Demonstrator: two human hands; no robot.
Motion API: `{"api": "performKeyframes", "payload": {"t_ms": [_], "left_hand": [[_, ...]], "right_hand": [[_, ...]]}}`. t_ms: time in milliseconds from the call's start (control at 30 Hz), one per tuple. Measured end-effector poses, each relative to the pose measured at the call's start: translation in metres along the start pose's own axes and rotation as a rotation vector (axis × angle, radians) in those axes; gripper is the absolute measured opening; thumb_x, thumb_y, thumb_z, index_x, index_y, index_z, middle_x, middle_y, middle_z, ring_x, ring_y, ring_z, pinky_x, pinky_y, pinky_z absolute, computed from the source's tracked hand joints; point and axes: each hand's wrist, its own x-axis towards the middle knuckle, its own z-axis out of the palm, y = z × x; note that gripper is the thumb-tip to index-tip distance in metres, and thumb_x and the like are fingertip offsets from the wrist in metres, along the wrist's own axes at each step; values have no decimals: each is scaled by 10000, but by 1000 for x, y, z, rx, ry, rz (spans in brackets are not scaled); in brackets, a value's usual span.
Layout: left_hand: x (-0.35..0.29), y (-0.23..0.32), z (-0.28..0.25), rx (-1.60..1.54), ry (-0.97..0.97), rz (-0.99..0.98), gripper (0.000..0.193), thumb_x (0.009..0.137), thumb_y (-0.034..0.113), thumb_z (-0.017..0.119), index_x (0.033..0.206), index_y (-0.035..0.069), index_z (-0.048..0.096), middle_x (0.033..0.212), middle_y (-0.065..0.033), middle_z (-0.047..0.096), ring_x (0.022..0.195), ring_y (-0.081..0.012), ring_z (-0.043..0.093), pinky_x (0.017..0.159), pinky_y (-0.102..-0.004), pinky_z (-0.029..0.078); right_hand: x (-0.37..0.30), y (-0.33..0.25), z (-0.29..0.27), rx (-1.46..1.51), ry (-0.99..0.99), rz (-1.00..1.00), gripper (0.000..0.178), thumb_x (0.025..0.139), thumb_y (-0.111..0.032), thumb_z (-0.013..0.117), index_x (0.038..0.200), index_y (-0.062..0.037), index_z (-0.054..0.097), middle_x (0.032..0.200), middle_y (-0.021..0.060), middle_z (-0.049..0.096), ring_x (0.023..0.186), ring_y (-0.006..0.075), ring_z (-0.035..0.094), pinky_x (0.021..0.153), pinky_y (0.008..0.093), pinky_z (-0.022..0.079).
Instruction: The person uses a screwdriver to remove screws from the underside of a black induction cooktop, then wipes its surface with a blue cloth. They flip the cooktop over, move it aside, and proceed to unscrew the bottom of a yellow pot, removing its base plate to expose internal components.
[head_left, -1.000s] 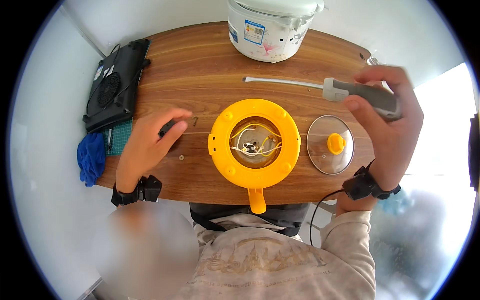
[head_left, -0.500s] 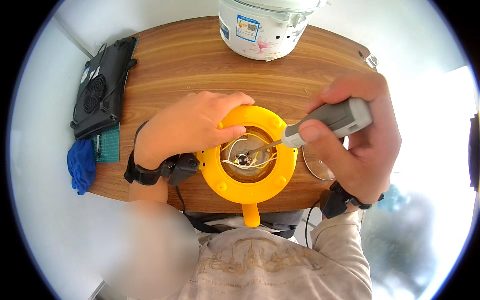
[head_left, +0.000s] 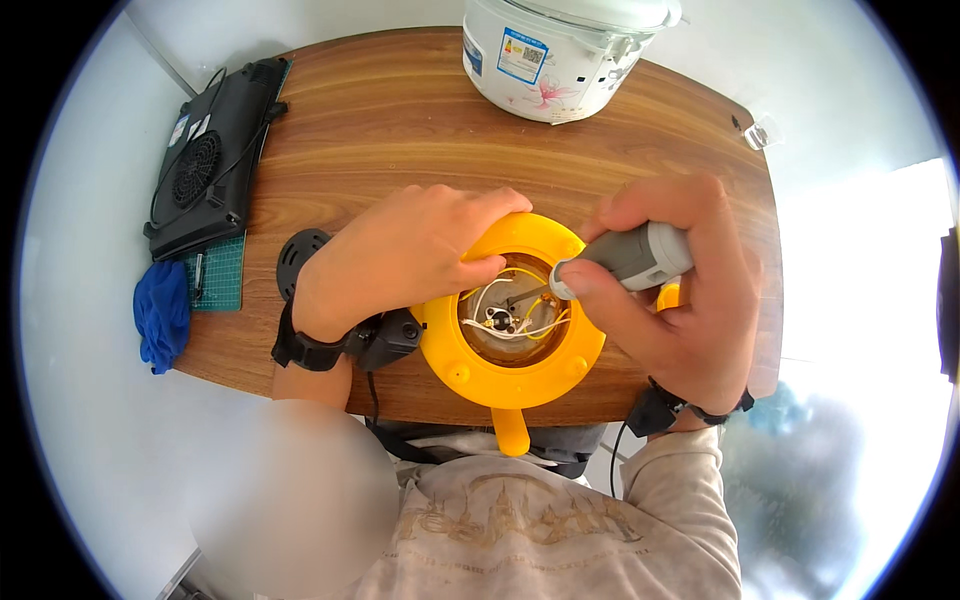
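A yellow round appliance body point(head_left: 443, 357) with a stubby handle lies bottom side out near the table's front edge. White and yellow wires point(head_left: 490, 292) and a small black part with screws point(head_left: 502, 320) show in its round opening. My left hand point(head_left: 410, 250) grips the far left of the yellow ring, thumb at the inner edge. In my right hand point(head_left: 690, 310) is a screwdriver point(head_left: 630, 258) with a grey handle, slanting down to the left. Its shaft reaches into the opening among the wires; I cannot tell whether the tip sits on a screw.
At the back stands a white rice cooker point(head_left: 560, 90). An overturned black induction cooker point(head_left: 215, 160) lies on the left, by a green cutting mat point(head_left: 225, 275) and blue cloth point(head_left: 160, 315). A black slotted disc point(head_left: 300, 258) lies behind my left wrist; a yellow piece point(head_left: 668, 294) shows behind my right hand.
My right hand and the screwdriver have moved left, closer to the appliance's opening. The whole view has shifted slightly. My left hand keeps its hold on the ring.
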Motion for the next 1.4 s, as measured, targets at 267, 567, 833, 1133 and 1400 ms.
{"api": "performKeyframes", "payload": {"t_ms": [267, 567, 833, 1133, 1400], "left_hand": [[-2, -3, 2, 46, -16, 27, 371, 875, 201, 640, 1213, 61, 576, 785, -182, 673, 724, -371, 649, 678, -459, 521], [-5, -4, -1, -5, -72, -51, 522, 909, 301, 661, 1375, 99, 541, 995, -191, 705, 811, -394, 656, 737, -446, 527], [-15, -10, 1, -23, -27, 50, 604, 906, 280, 677, 1454, 111, 485, 1089, -155, 705, 904, -377, 656, 794, -443, 523], [-15, -10, 0, -18, -27, 69, 596, 910, 278, 674, 1448, 102, 488, 1035, -173, 702, 898, -381, 655, 778, -448, 520], [-13, -9, 1, -6, -56, 53, 588, 920, 287, 656, 1443, 78, 484, 1042, -185, 701, 902, -386, 656, 785, -450, 522]], "right_hand": [[-3, -5, 8, -16, -15, -38, 440, 755, -14, 834, 1066, -51, 525, 921, 78, 682, 791, 148, 651, 717, 267, 529], [-2, -7, -2, -48, -75, 7, 617, 744, 11, 808, 1247, -23, 453, 909, 78, 717, 791, 136, 680, 751, 263, 520], [-2, -4, 5, 71, -78, 87, 597, 756, 37, 752, 1248, -26, 422, 901, 82, 716, 810, 132, 671, 767, 252, 509], [-1, 5, 2, 158, -4, -4, 552, 765, 38, 722, 1211, -48, 408, 912, 107, 712, 799, 147, 663, 773, 267, 508], [-1, -1, 2, 130, -47, -15, 528, 750, 42, 724, 1163, -59, 410, 904, 116, 707, 770, 152, 648, 707, 262, 499]]}}
